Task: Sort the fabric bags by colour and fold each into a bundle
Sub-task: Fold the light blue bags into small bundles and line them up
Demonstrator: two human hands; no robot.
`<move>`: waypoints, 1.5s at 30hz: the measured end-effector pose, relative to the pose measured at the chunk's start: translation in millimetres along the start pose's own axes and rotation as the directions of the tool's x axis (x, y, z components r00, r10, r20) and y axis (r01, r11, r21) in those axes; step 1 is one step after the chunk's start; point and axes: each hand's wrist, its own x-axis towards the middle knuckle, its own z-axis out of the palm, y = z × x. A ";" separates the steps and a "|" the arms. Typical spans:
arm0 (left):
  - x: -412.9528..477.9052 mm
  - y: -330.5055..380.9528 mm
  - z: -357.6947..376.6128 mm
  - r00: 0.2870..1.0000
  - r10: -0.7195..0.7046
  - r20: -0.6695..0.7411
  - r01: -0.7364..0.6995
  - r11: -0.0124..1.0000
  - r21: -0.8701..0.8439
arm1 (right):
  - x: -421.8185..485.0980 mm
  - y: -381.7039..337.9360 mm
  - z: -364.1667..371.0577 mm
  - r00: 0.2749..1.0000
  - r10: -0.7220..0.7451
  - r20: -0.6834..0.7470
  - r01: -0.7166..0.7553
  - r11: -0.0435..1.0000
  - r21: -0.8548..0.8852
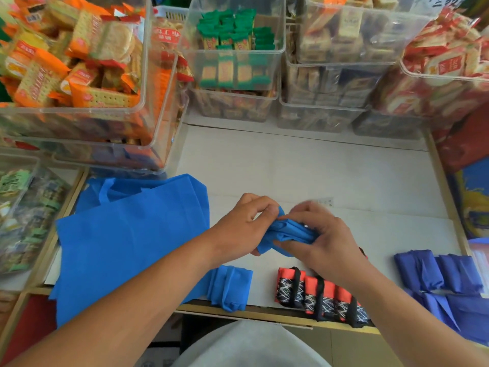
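Gripping a half-rolled light blue bag (288,233) at both ends, the two hands meet just above the white counter (304,168), near its front middle. The left hand (244,223) has its fingers curled tight round the bag's left end, with cloth bunching out past the knuckles. The right hand (325,239), a little blurred, closes over the right end, fingers wrapped on top and thumb tucked along the near side. Neither hand has any slack in it, and the bag is squeezed into a thick twist between them.

To the left, a stack of flat blue bags (127,234) lies spread out, handles toward the far side, its near edge hanging over the counter's front. Just beside it at the front edge sits a finished light blue bundle (230,287). Next along, a row of red bundles (317,295) with black straps and white scribble print runs under the right wrist. Dark blue bundles (436,271) lie at the far right.

Now the containers. A clear bin (143,75) at upper left is heaped with orange cracker packets and rests on another clear bin. The middle bin (280,27) holds green-wrapped packs standing upright. The next bin (397,35) carries pale beige packets, and the right-hand bin (423,72) red-and-white ones. At the left edge, a low bin (34,165) holds small green and dark wrapped pieces.
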 end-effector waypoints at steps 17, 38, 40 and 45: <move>-7.6 -22.0 36.4 0.925 0.022 -0.380 -0.090 0.983 -0.162 | 6.5 14.3 -18.4 0.996 -0.031 -0.085 0.049 0.974 0.220; -14.3 -1.3 28.5 0.905 -0.250 -0.343 -0.157 0.554 -0.817 | -5.4 48.0 -39.3 0.977 0.212 -0.005 -0.187 0.872 0.452; -18.5 -2.4 17.8 0.961 -0.163 -0.223 -0.026 0.750 -0.661 | -6.2 53.8 -47.2 0.966 0.255 -0.029 -0.210 0.850 0.483; -33.8 -18.1 -14.0 0.969 -0.120 0.214 0.109 0.992 0.064 | -7.5 65.7 -68.7 0.962 0.260 -0.087 -0.196 0.873 0.447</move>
